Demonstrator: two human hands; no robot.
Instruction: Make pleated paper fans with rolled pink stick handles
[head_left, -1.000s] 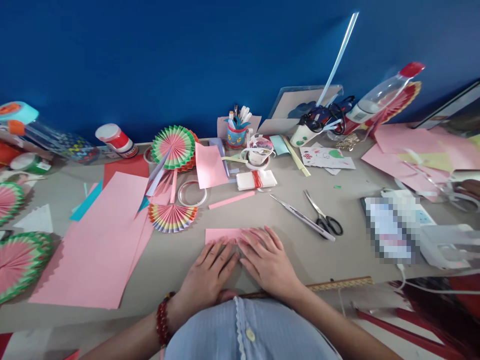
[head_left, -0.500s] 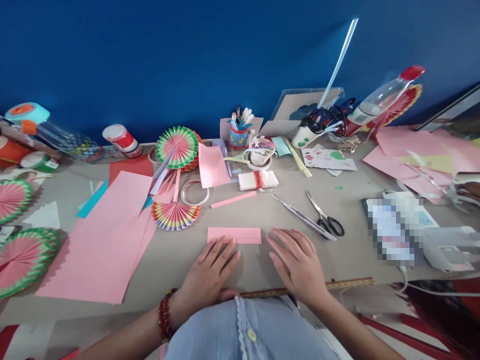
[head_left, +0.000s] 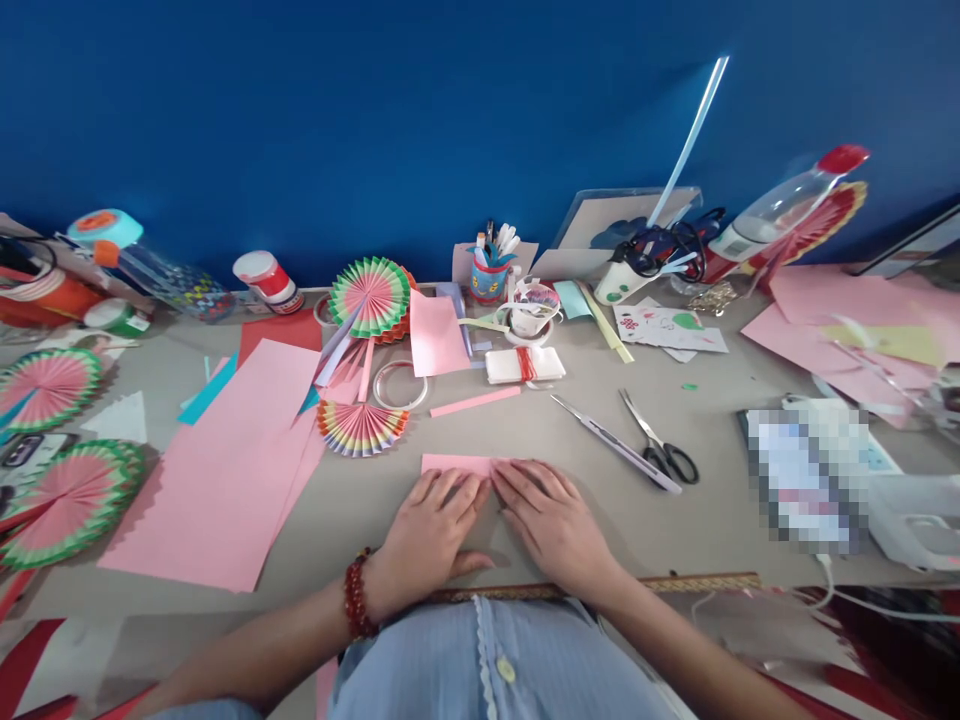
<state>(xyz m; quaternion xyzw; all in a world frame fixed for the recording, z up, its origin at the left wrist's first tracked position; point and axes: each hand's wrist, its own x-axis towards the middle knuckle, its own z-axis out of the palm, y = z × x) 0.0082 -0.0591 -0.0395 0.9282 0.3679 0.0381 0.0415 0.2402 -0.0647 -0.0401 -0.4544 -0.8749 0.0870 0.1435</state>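
Observation:
A small pink paper strip (head_left: 457, 463) lies flat on the grey table (head_left: 360, 520) in front of me, its lower part covered by my fingers. My left hand (head_left: 431, 525) rests palm down on the strip's left and middle part, fingers spread. Over the right end lies my right hand (head_left: 551, 515), also palm down with its fingers stretched out. The two hands' fingertips nearly meet at the middle of the paper. Beyond them is a thin pink strip (head_left: 475, 402). To the right lie a grey-white cutter (head_left: 619, 446) and black-handled scissors (head_left: 660, 445).
Large pink sheets (head_left: 217, 470) and paper fans (head_left: 364, 428) lie to the left. A tape roll (head_left: 401, 386), a white bundle tied in red (head_left: 525, 365) and a pen cup (head_left: 489, 280) stand or lie behind. A phone (head_left: 802, 480) is at right.
My right hand has moved left onto the right end of the pink strip. My left hand stays on the paper. The camera view has shifted slightly.

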